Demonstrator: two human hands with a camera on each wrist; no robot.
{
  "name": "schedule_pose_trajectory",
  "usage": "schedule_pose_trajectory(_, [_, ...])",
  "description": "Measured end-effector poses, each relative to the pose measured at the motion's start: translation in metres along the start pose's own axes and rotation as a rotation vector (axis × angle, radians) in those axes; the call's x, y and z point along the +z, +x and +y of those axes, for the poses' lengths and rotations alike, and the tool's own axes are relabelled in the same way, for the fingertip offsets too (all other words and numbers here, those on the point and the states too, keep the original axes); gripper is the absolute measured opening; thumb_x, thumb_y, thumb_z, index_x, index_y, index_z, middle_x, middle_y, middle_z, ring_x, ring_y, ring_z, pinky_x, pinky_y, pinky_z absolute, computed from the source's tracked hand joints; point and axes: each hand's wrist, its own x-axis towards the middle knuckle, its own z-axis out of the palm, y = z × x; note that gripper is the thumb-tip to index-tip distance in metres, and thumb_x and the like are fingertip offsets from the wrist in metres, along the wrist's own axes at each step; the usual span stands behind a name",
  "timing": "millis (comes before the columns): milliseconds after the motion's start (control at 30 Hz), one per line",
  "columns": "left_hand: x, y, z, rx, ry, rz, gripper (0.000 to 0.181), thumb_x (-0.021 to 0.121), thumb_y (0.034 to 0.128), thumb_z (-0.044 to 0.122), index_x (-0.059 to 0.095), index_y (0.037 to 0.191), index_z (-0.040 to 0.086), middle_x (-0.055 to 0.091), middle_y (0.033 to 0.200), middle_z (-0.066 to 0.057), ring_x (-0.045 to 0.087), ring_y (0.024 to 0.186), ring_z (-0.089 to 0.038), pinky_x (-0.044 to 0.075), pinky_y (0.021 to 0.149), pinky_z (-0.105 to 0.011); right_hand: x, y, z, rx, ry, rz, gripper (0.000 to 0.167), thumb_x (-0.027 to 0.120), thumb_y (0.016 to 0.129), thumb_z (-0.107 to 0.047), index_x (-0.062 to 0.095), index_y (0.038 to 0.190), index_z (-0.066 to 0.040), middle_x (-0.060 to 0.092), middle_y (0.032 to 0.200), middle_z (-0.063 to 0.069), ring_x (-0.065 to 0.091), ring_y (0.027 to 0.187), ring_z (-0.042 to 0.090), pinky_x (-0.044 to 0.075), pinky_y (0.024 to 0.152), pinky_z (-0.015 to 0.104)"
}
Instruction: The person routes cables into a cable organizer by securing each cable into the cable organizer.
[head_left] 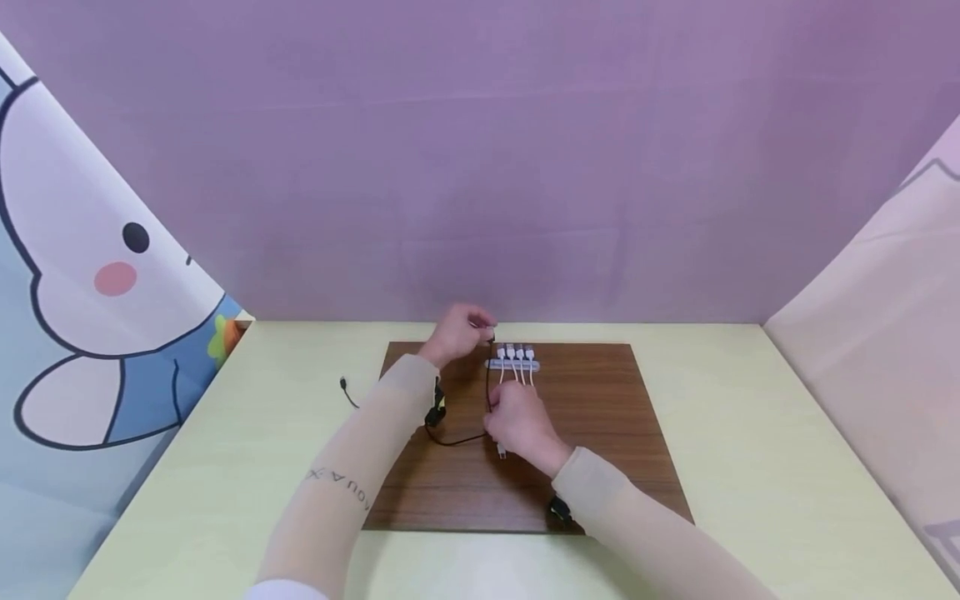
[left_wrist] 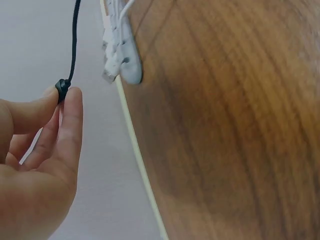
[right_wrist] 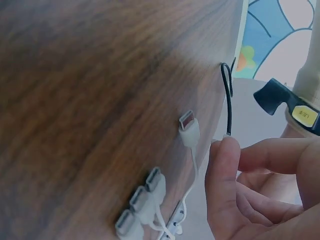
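Near the back of the brown board, my left hand [head_left: 457, 335] pinches the dark plug [left_wrist: 61, 89] of a black cable between thumb and fingertips. My right hand [head_left: 522, 419] pinches the same black cable [right_wrist: 229, 107] farther along, in front of the clip. Beside the left hand, a grey cable clip [head_left: 513, 365] holds several white cables side by side. Their white USB plugs [head_left: 520, 353] point to the back. At the front, white connectors [right_wrist: 189, 131] lie partly behind the right hand in the head view. The black cable's other connector [head_left: 343, 383] rests on the table at left.
The brown wood-grain board [head_left: 600, 433] lies on a pale yellow table [head_left: 720, 417]. A purple cloth wall [head_left: 480, 167] rises behind the table. Cartoon-printed cloth [head_left: 75, 292] hangs at the left, and a pale cloth [head_left: 885, 333] at the right.
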Motion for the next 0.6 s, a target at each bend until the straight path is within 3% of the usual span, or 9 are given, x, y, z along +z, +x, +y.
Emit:
schedule_pose_trajectory(167, [0.008, 0.002, -0.004, -0.032, 0.036, 0.009, 0.021, 0.066, 0.0964, 0.001, 0.070, 0.116, -0.003, 0.067, 0.105, -0.013, 0.069, 0.087, -0.024, 0.056, 0.075, -0.032, 0.000, -0.002, -0.002, -0.023, -0.037, 0.003, 0.015, 0.066, 0.086, 0.003, 0.064, 0.073, -0.004, 0.055, 0.057, 0.003, 0.055, 0.043, 0.012, 0.045, 0.040, 0.024])
schedule_pose_trajectory(433, [0.019, 0.002, -0.009, -0.091, 0.105, 0.041, 0.018, 0.064, 0.0968, 0.000, 0.070, 0.114, -0.003, 0.066, 0.102, -0.013, 0.067, 0.086, -0.024, 0.056, 0.080, -0.035, 0.000, -0.002, -0.001, -0.051, -0.088, 0.010, 0.019, 0.064, 0.086, 0.005, 0.062, 0.069, -0.005, 0.055, 0.060, 0.005, 0.055, 0.043, 0.011, 0.045, 0.040, 0.025])
schedule_pose_trajectory(600, [0.020, 0.002, -0.012, -0.105, 0.118, 0.059, 0.018, 0.065, 0.0957, 0.000, 0.070, 0.113, -0.002, 0.067, 0.100, -0.013, 0.068, 0.085, -0.023, 0.056, 0.081, -0.035, 0.000, -0.001, -0.004, -0.043, -0.085, -0.003, 0.015, 0.061, 0.087, 0.006, 0.064, 0.075, -0.003, 0.057, 0.064, 0.007, 0.056, 0.043, 0.011, 0.047, 0.039, 0.025])
